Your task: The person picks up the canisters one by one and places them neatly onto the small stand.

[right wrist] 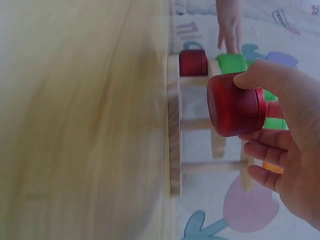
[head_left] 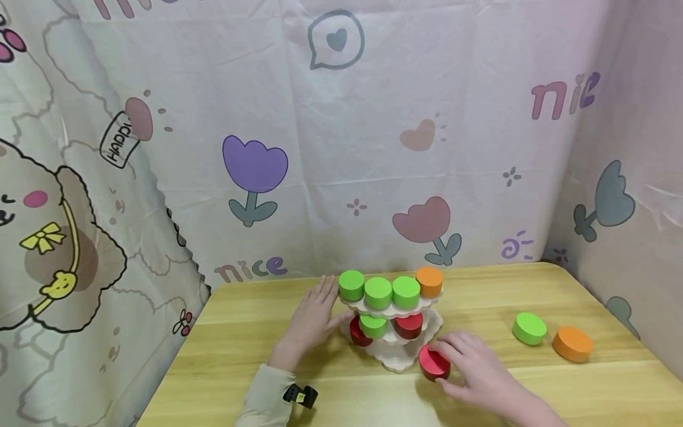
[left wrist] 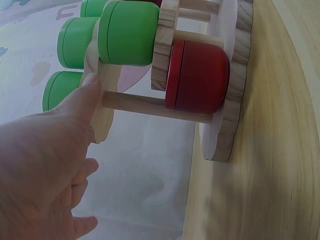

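A tiered white stand with scalloped wooden edges [head_left: 396, 354] stands on the table, carrying green, red and orange round lidded pots. At its left side is my left hand [head_left: 312, 314], fingers extended. In the left wrist view its thumb [left wrist: 85, 97] touches the upper tier by the green pots [left wrist: 129, 32]. My right hand [head_left: 475, 370] pinches a red round pot [head_left: 434, 363] between thumb and fingers at the stand's front right. In the right wrist view this red pot [right wrist: 235, 106] is raised off the table, apart from the bottom tier [right wrist: 174, 130].
To the right on the wooden table [head_left: 213, 362] lie a loose green pot [head_left: 529, 329] and an orange pot [head_left: 573, 344]. Another orange pot [head_left: 429, 282] sits on the top tier's right end. A printed cloth [head_left: 341, 148] hangs behind and at both sides.
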Tool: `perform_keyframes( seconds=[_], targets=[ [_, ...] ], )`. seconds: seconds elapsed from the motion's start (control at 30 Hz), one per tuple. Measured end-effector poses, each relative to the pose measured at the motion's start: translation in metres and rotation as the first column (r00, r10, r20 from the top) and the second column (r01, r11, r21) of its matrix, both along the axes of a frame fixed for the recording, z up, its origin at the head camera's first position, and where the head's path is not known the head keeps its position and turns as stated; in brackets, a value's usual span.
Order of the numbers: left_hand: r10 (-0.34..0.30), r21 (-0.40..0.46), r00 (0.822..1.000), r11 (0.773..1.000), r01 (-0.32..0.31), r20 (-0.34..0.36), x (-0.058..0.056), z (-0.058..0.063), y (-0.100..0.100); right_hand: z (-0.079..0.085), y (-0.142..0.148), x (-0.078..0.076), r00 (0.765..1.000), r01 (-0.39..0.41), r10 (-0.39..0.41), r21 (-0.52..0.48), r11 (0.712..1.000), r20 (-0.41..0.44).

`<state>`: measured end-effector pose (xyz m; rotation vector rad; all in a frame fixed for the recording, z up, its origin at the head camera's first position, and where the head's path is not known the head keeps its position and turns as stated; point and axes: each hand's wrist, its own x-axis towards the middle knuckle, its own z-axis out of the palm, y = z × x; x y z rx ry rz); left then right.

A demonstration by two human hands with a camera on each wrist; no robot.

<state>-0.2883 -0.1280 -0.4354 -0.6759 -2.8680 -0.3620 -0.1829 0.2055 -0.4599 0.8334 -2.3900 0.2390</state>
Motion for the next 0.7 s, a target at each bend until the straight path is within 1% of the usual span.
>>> perform_keyframes(
  seconds=[0.13,0.27,0.43,0.57,0.7],
  targets=[
    [-0.002,-0.001,1.0,1.0,0.002,0.005,0.001,0.001,0.0,0.001,-0.01,0.0,0.998,-0.059,0.059,0.001,0.998,-0.008],
    [-0.003,0.004,1.0,1.0,0.003,-0.004,0.001,0.001,0.0,0.0,-0.019,-0.001,0.995,-0.097,0.097,0.011,0.995,0.006],
    [0.0,0.0,1.0,1.0,0.0,-0.011,0.0,0.0,0.0,-0.001,-0.026,-0.002,0.991,-0.122,0.12,0.018,0.992,0.066],
    [-0.001,-0.003,1.0,1.0,0.001,0.001,0.001,0.0,0.0,-0.003,-0.03,-0.001,0.986,-0.122,0.117,0.034,0.992,0.12],
    [0.002,-0.003,1.0,1.0,-0.002,0.006,0.001,0.001,0.0,-0.003,-0.034,-0.002,0.982,-0.123,0.116,0.036,0.992,0.146]
  ],
)
